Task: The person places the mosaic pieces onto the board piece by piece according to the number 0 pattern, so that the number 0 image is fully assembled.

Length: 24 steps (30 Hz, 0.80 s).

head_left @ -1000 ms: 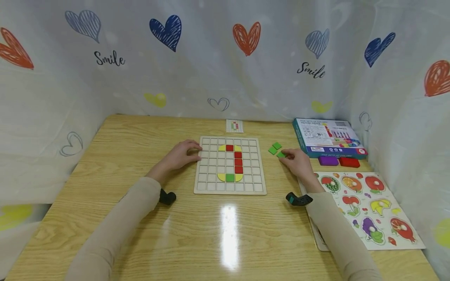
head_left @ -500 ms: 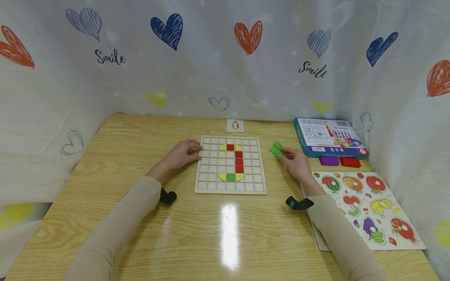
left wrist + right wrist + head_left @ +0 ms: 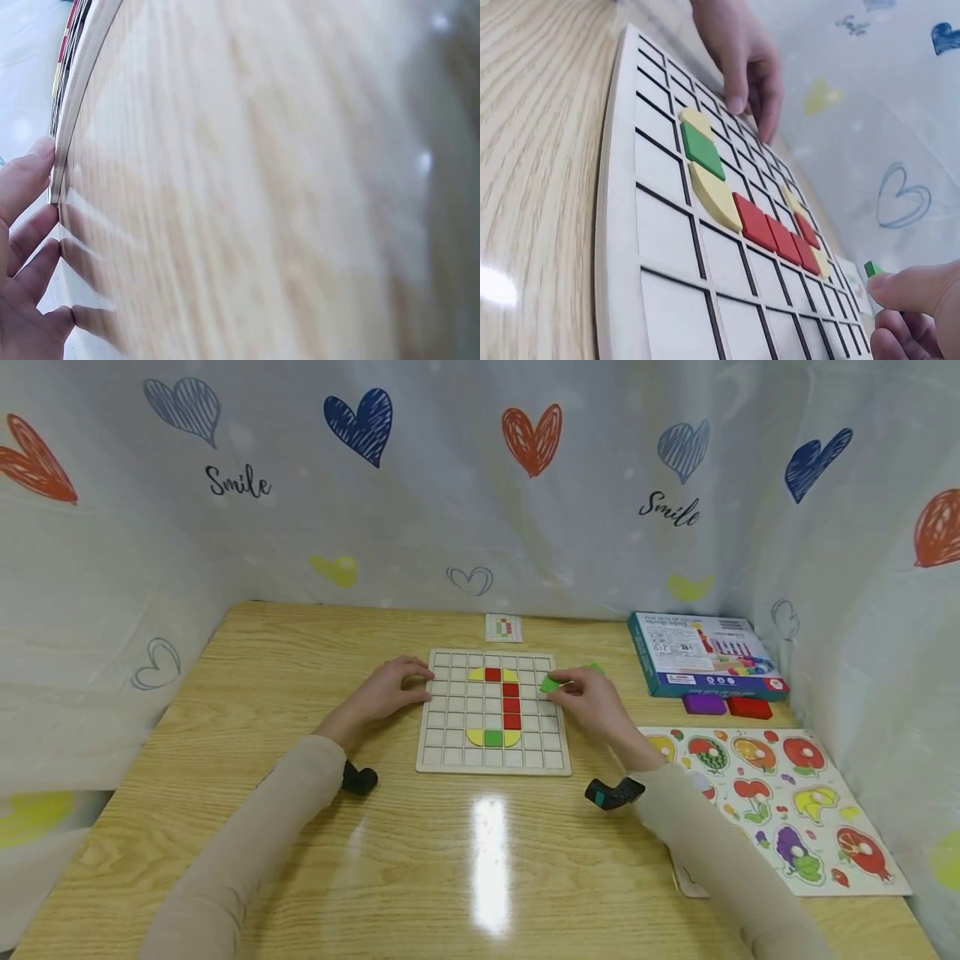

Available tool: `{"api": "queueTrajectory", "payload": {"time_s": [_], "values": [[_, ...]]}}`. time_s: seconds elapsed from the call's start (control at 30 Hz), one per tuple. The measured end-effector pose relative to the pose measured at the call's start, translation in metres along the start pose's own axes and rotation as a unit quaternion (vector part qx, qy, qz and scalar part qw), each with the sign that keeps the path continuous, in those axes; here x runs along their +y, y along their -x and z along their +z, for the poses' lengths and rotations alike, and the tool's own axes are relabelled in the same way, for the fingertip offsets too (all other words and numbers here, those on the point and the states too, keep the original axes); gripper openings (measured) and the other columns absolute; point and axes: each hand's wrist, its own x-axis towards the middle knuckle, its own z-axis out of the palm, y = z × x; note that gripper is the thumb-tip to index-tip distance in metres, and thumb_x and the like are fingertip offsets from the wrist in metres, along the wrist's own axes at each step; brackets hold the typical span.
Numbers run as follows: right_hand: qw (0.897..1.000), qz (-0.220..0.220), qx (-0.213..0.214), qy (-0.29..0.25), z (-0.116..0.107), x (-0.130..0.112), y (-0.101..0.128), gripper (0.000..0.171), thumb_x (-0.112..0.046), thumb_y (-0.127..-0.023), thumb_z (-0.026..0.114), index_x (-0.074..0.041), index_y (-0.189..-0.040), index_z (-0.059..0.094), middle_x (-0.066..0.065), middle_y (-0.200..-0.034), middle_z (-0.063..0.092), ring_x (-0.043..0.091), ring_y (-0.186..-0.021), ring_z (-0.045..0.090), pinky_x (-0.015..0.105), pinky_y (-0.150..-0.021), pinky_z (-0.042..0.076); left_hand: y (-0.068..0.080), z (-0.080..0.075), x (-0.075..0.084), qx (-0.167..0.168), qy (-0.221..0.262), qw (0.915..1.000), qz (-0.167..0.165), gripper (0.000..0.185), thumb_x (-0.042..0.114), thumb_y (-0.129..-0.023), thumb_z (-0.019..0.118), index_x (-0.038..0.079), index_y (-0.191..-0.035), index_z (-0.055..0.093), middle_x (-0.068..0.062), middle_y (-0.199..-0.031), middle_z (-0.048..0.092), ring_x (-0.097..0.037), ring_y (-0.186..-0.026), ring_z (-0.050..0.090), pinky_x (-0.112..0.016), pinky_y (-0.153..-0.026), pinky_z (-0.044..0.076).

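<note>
A pale wooden grid board [image 3: 442, 760] lies mid-table, bearing red squares [image 3: 512, 706], yellow rounded corner pieces [image 3: 475, 737] and one green square [image 3: 492, 738]. At the board's left edge rests my left hand [image 3: 382, 691], thumb and fingertips touching the rim; in the left wrist view this hand [image 3: 30, 247] has its fingers spread and only loosely bent. Over the board's right side, my right hand [image 3: 596, 703] pinches a green square tile [image 3: 550, 682] between thumb and fingers. Behind that hand part of another green tile [image 3: 596, 667] shows; any others are hidden.
Behind the board lies a small pattern card [image 3: 503, 627]. A puzzle box [image 3: 705, 652] stands at the back right, with a purple block [image 3: 704, 704] and a red block [image 3: 749, 707] before it. A fruit puzzle board [image 3: 817, 868] lies under the right forearm.
My right hand has picked up a green tile from the small group and carried it left over the board's edge. The left hand stays at the board's left rim.
</note>
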Motion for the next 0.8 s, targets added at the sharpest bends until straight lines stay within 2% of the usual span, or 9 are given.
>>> {"api": "queueTrajectory", "payload": {"time_s": [0.17,0.4,0.6,0.8], "values": [[0.999,-0.023,-0.040,0.004,0.012,-0.018,-0.011,0.035,-0.019,-0.093,0.069,-0.009,-0.127,0.066,0.012,-0.120,0.056,0.025,-0.104,0.060,0.041,-0.087,0.052,0.001,0.000,0.000,-0.001,0.001,1.0000,-0.003,0.037,0.025,-0.093,0.069,0.008,-0.126,0.064,-0.015,-0.141,0.048,-0.035,-0.135,0.038,-0.052,-0.115,0.023],[0.993,-0.065,-0.082,0.046,0.035,-0.033,-0.030,0.034,-0.017,-0.094,0.066,-0.007,-0.126,0.067,0.012,-0.116,0.060,0.025,-0.104,0.061,0.039,-0.086,0.052,0.002,-0.001,0.001,-0.003,-0.003,1.0000,0.003,0.038,0.025,-0.093,0.069,0.007,-0.126,0.064,-0.016,-0.140,0.048,-0.036,-0.135,0.038,-0.053,-0.115,0.022],[0.988,-0.100,-0.094,0.073,0.050,-0.041,-0.043,0.031,-0.011,-0.093,0.065,-0.004,-0.123,0.068,0.011,-0.110,0.065,0.022,-0.098,0.057,0.035,-0.083,0.050,0.003,-0.001,0.003,0.002,-0.007,1.0000,0.007,0.038,0.023,-0.093,0.069,0.006,-0.126,0.064,-0.018,-0.140,0.048,-0.037,-0.134,0.038,-0.054,-0.115,0.022],[0.986,-0.098,-0.104,0.083,0.058,-0.048,-0.049,0.032,-0.007,-0.093,0.064,-0.001,-0.124,0.067,0.013,-0.116,0.064,0.021,-0.097,0.058,0.033,-0.083,0.050,0.003,-0.002,0.004,0.002,-0.007,1.0000,-0.002,0.038,0.024,-0.093,0.069,0.006,-0.126,0.064,-0.017,-0.140,0.048,-0.036,-0.134,0.039,-0.052,-0.115,0.024]]}}
